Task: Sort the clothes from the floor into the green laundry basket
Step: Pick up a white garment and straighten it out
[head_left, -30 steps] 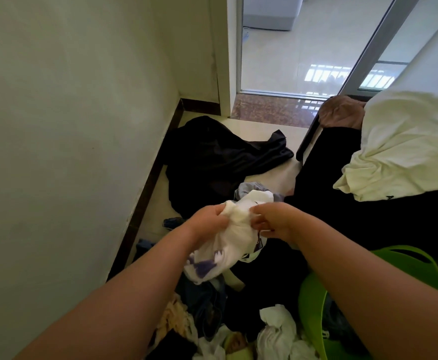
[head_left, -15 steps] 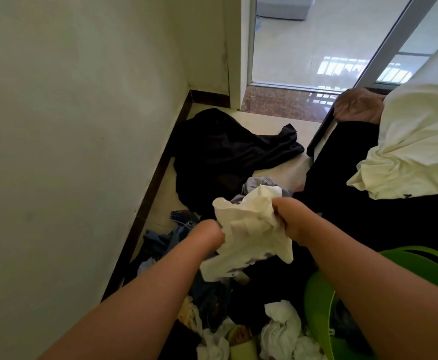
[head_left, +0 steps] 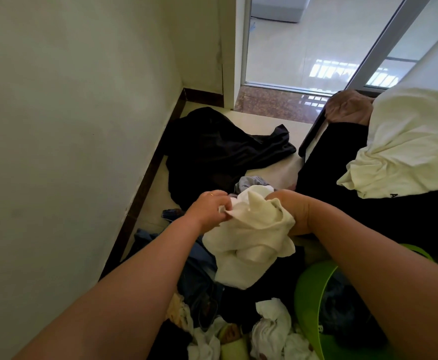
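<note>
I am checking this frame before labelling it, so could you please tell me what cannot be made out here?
- Head view: right hand, its fingers buried behind the cream garment.
- Head view: green laundry basket, mostly covered by the right forearm and cut by the bottom edge; contents dark, unidentifiable.
- Head view: floor pile, partly under the left forearm.

Held garment (head_left: 249, 245) hangs between left hand (head_left: 208, 207) and right hand (head_left: 294, 211), above the floor pile (head_left: 212, 315). Laundry basket (head_left: 309, 294) sits right of the pile, under the right forearm, clothes inside. A spread garment (head_left: 220, 152) lies behind, by the left wall (head_left: 69, 126). Doorway (head_left: 303, 42) beyond. Draped cloth (head_left: 405, 149) far right.
</note>
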{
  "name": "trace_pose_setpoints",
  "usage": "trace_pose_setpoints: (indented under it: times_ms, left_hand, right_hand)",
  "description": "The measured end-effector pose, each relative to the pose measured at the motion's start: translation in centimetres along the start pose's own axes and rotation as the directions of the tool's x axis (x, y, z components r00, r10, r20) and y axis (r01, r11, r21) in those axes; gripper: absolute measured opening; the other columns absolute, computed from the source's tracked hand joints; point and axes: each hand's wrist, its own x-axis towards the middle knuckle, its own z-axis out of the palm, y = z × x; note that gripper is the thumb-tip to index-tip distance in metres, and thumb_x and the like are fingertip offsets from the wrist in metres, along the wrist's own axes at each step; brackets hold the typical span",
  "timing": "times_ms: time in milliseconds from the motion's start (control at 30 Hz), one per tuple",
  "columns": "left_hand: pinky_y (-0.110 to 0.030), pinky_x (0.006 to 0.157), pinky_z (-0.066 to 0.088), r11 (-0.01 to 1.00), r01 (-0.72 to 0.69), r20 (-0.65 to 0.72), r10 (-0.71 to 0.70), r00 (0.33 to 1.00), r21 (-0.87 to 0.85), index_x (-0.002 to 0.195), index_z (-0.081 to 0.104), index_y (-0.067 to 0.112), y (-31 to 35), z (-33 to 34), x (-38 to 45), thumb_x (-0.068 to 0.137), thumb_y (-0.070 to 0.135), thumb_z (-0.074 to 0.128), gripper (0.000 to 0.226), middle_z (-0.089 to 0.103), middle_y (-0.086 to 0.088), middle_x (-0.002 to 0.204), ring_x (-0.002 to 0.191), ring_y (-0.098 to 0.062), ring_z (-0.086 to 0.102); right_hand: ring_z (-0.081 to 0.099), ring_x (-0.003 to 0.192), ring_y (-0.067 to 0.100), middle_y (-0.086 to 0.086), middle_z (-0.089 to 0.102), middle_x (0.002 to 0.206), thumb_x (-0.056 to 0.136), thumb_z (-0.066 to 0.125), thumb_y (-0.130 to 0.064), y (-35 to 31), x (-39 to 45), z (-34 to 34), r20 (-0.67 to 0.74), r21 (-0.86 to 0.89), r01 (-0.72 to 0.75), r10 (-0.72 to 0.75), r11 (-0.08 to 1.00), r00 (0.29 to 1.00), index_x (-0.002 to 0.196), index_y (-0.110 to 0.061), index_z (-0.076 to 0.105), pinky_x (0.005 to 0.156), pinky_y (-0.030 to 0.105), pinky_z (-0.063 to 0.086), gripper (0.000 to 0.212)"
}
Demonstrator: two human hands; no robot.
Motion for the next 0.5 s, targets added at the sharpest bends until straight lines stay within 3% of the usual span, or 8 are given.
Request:
trace_pose_setpoints:
  times_ms: [33,100,200,267,300,367,434,500]
  left_hand:
    - [-0.037,0.076,0.044,0.992,0.013,0.011,-0.012,1.0,-0.123,0.072,0.052,0.024,0.2,-0.2,-0.1,0.088,0.022,0.06,0.018,0.057,-0.003,0.096,0.091,-0.019,0.051]
    - [-0.034,0.06,0.03,0.934,0.055,-0.034,-0.072,0.997,-0.352,0.071,0.038,0.017,1.0,-0.9,-0.5,0.093,0.018,0.049,0.024,0.039,-0.008,0.076,0.067,-0.016,0.036]
    - [-0.032,0.056,0.027,0.883,0.082,-0.093,-0.14,0.986,-0.462,0.073,0.035,0.018,2.2,-2.0,-1.2,0.093,0.021,0.043,0.022,0.035,-0.006,0.072,0.063,-0.016,0.032]
    - [-0.031,0.055,0.029,0.877,0.06,-0.084,-0.114,0.99,-0.476,0.071,0.037,0.02,3.1,-3.0,-1.6,0.091,0.024,0.047,0.023,0.037,-0.001,0.068,0.062,-0.016,0.035]
    - [-0.031,0.055,0.031,0.875,0.041,-0.074,-0.088,0.993,-0.483,0.071,0.039,0.021,3.6,-3.6,-1.8,0.09,0.025,0.049,0.022,0.038,-0.001,0.069,0.062,-0.016,0.037]
    - [-0.032,0.058,0.034,0.86,0.005,-0.041,-0.031,0.999,-0.511,0.073,0.045,0.022,4.6,-4.4,-2.2,0.088,0.029,0.054,0.019,0.043,-0.004,0.075,0.067,-0.018,0.041]
    - [-0.029,0.06,0.037,0.836,-0.039,-0.043,0.019,0.999,-0.548,0.078,0.05,0.019,5.8,-5.1,-2.6,0.09,0.027,0.056,0.015,0.046,-0.007,0.08,0.071,-0.018,0.045]
    - [-0.025,0.062,0.04,0.803,-0.094,-0.065,0.069,0.996,-0.589,0.084,0.051,0.015,7.2,-5.9,-3.0,0.092,0.022,0.057,0.012,0.047,-0.008,0.082,0.073,-0.018,0.048]
  right_hand:
    - [0.056,0.072,0.011,0.0,0.071,0.077,0.101,0.039,-0.01,0.5,0.9,-0.1,0.032,0.19,-0.015,0.009,0.982,0.999,0.094,-0.005,0.06,0.069,0.018,0.045,0.023]
    - [0.059,0.066,0.016,0.003,0.065,0.069,0.099,0.039,-0.011,1.0,2.4,-0.6,-0.022,0.3,0.062,-0.058,0.952,0.998,0.08,-0.01,0.055,0.062,0.026,0.05,0.025]
    - [0.06,0.101,0.031,0.017,0.063,0.112,0.094,0.049,-0.02,1.3,3.8,-1.5,-0.237,-0.063,-0.006,-0.009,0.998,0.972,0.107,-0.004,0.062,0.089,0.039,0.049,0.024]
    - [0.054,0.115,0.027,0.009,0.056,0.13,0.098,0.048,-0.032,1.3,4.4,-1.8,-0.334,-0.203,0.102,-0.166,0.974,0.928,0.128,-0.01,0.055,0.097,0.037,0.043,0.038]
    - [0.052,0.113,0.022,0.001,0.054,0.128,0.098,0.047,-0.041,1.3,4.1,-1.6,-0.299,-0.14,0.199,-0.233,0.97,0.925,0.132,-0.016,0.052,0.095,0.036,0.042,0.042]
    - [0.051,0.112,0.013,-0.012,0.051,0.121,0.091,0.054,-0.05,1.6,3.7,-0.8,-0.08,-0.116,0.291,-0.3,0.95,0.95,0.137,-0.033,0.044,0.092,0.032,0.043,0.049]
    - [0.055,0.11,0.012,-0.014,0.055,0.114,0.081,0.07,-0.045,2.0,4.2,0.3,0.082,-0.333,0.341,-0.333,0.879,0.939,0.132,-0.039,0.04,0.091,0.028,0.045,0.059]
    - [0.055,0.108,0.016,-0.007,0.057,0.116,0.077,0.075,-0.039,3.0,6.4,1.3,-0.013,-0.552,0.287,-0.353,0.783,0.936,0.132,-0.033,0.041,0.088,0.028,0.044,0.065]
